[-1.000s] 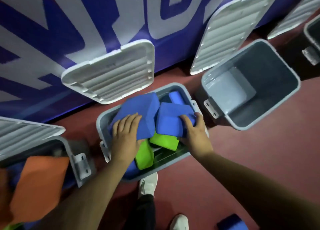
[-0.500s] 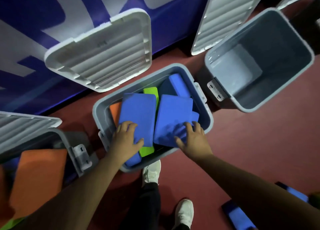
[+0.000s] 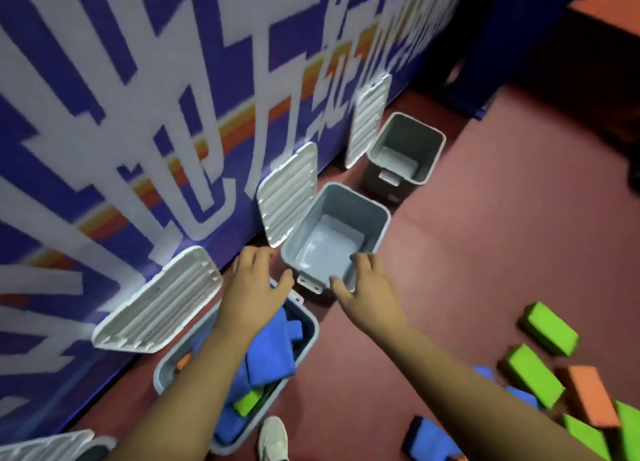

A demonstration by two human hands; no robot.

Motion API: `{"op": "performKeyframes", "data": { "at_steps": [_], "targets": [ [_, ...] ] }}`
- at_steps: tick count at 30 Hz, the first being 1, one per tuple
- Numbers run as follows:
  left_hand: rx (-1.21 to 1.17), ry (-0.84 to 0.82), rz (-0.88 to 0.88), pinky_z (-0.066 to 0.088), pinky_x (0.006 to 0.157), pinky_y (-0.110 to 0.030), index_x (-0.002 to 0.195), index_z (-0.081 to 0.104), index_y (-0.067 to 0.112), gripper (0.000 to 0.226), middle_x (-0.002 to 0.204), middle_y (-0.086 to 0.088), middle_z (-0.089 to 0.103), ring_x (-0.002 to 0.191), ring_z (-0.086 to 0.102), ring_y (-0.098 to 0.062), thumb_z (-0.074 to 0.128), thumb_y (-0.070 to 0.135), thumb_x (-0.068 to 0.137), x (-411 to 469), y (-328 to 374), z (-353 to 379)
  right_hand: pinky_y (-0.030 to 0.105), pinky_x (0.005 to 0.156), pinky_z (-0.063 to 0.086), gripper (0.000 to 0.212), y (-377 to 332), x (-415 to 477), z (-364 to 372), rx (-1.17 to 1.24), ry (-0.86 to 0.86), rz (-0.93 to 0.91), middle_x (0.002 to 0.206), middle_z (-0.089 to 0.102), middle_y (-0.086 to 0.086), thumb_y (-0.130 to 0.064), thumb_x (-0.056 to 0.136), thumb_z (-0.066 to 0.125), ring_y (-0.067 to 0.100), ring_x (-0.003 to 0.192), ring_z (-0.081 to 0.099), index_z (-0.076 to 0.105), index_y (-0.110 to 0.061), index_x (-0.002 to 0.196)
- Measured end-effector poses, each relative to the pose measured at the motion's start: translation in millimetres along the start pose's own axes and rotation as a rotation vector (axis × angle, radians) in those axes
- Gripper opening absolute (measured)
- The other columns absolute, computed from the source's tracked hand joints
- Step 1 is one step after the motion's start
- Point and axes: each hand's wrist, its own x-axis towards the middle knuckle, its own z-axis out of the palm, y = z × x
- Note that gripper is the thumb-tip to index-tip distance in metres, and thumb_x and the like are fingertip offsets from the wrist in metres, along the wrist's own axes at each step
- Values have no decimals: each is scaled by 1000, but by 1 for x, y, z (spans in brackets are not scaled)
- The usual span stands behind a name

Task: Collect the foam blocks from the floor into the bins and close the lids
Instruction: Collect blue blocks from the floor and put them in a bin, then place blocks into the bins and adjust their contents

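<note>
A dark red floor point(image 3: 485, 252) runs along a wall banner point(image 3: 138, 114) printed in blue with large white characters and an orange stripe. At the upper right stands a dark blue structure point(image 3: 502, 44), blurred.

Three grey bins sit in a row against the banner, each with its white ribbed lid raised and leaning on the banner. The near bin point(image 3: 313, 332) is crowded with blue foam blocks point(image 3: 270, 356), a green block point(image 3: 247, 401) low down and a bit of orange point(image 3: 183, 360) at its far side; its lid point(image 3: 162, 308) stands open. The middle bin point(image 3: 377, 214) shows only its bare bottom beside its lid point(image 3: 287, 193), and the far bin point(image 3: 440, 141) likewise, next to its lid point(image 3: 369, 121).

The left hand point(image 3: 252, 287) hangs over the far end of the near bin, fingers spread and holding nothing. The right hand point(image 3: 367, 287) is at the near rim of the middle bin, fingers spread too; whether it touches the rim cannot be told.

More blocks lie loose on the floor to the right: two green ones point(image 3: 549, 329), an orange one point(image 3: 588, 401) and a blue one point(image 3: 433, 440). A white shoe point(image 3: 273, 440) shows beside the near bin.
</note>
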Motion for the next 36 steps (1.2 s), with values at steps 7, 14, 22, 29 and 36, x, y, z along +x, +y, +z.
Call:
{"op": "performKeyframes", "data": {
  "at_steps": [7, 14, 22, 29, 36],
  "targets": [
    [-89, -15, 358, 44, 100, -39, 124, 55, 12, 41, 122, -2, 50, 116, 50, -22, 66, 27, 88, -9, 187, -16, 37, 98, 41, 55, 54, -91, -177, 11, 327, 177, 132, 45, 2, -51, 90, 55, 27, 116, 52, 48, -19, 134],
    [-101, -172, 632, 46, 94, -41, 111, 60, 10, 46, 108, -6, 54, 102, 55, -28, 54, 44, 80, -64, 361, 66, 41, 102, 39, 53, 177, -215, -283, -12, 576, 428, 127, 50, 6, -48, 89, 59, 28, 119, 51, 55, -14, 129],
    [-75, -400, 951, 45, 98, -44, 114, 61, 9, 63, 110, -10, 58, 108, 57, -32, 41, 54, 75, -212, 533, 222, 44, 96, 44, 67, 353, -380, -350, 15, 766, 723, 121, 53, 8, -63, 77, 42, 33, 112, 56, 57, -15, 122],
    [-65, -589, 1106, 44, 97, -42, 114, 62, 10, 65, 111, -9, 58, 109, 55, -31, 38, 55, 74, -324, 635, 329, 46, 98, 43, 73, 472, -501, -377, 31, 844, 984, 123, 52, 9, -65, 75, 39, 32, 118, 53, 56, -14, 125],
    [-17, -823, 1213, 45, 97, -42, 116, 60, 11, 64, 112, -7, 56, 110, 55, -28, 40, 56, 74, -366, 693, 426, 41, 102, 36, 52, 545, -554, -380, 85, 876, 1215, 128, 49, 8, -46, 87, 64, 30, 124, 48, 54, -15, 128]
  ]
}}
